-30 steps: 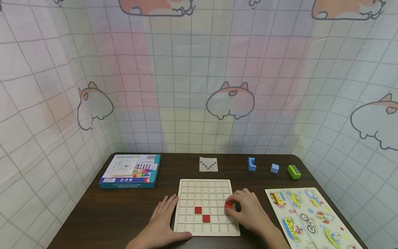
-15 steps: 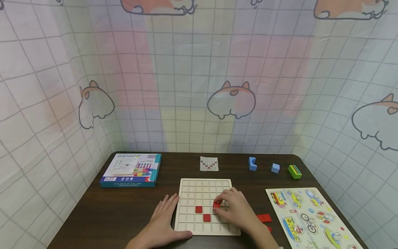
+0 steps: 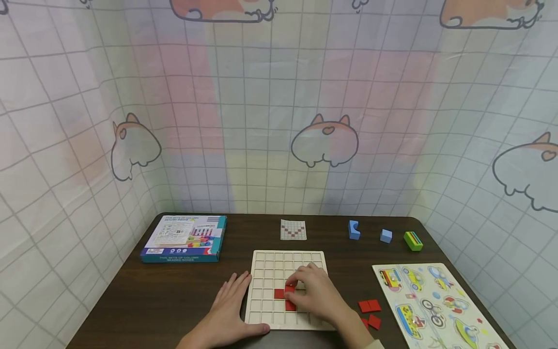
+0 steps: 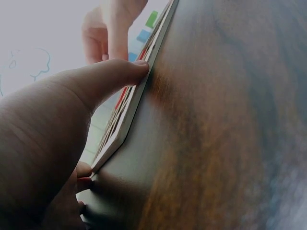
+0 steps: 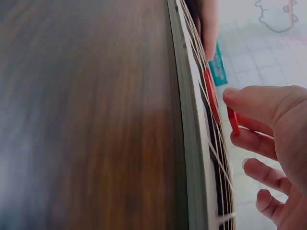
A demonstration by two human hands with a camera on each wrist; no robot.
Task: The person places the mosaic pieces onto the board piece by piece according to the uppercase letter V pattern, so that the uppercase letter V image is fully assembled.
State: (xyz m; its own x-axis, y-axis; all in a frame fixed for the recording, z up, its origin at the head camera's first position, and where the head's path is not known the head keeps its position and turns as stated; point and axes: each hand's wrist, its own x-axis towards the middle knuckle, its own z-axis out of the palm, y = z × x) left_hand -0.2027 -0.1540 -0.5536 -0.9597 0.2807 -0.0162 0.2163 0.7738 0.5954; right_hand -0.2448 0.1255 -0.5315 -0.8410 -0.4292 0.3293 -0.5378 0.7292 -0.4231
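A cream square board [image 3: 263, 265] with a raised grid lies on the table. Two red square tiles sit in its cells: one tile [image 3: 279, 293] left of the right fingertips, another tile [image 3: 290, 306] just nearer the person. My right hand [image 3: 314, 293] pinches a third red tile [image 5: 233, 120] between thumb and fingers, low over the board. In the right wrist view this tile is tilted and apart from the grid. My left hand [image 3: 228, 310] rests at the board's left side, fingers straight along the edge, its thumb [image 4: 129, 72] on the near edge.
Several loose red tiles [image 3: 369, 306] lie right of the board. Farther right is a vehicle picture puzzle [image 3: 429, 295]. Behind stand a small grid pattern card [image 3: 293, 230], a blue arch block [image 3: 353, 230], a blue cube [image 3: 385, 236], a green block [image 3: 412, 241] and a flat box [image 3: 183, 239].
My right hand has moved left across the board with the pinched red tile, from the right edge to beside the two seated tiles. The left hand has stayed put.
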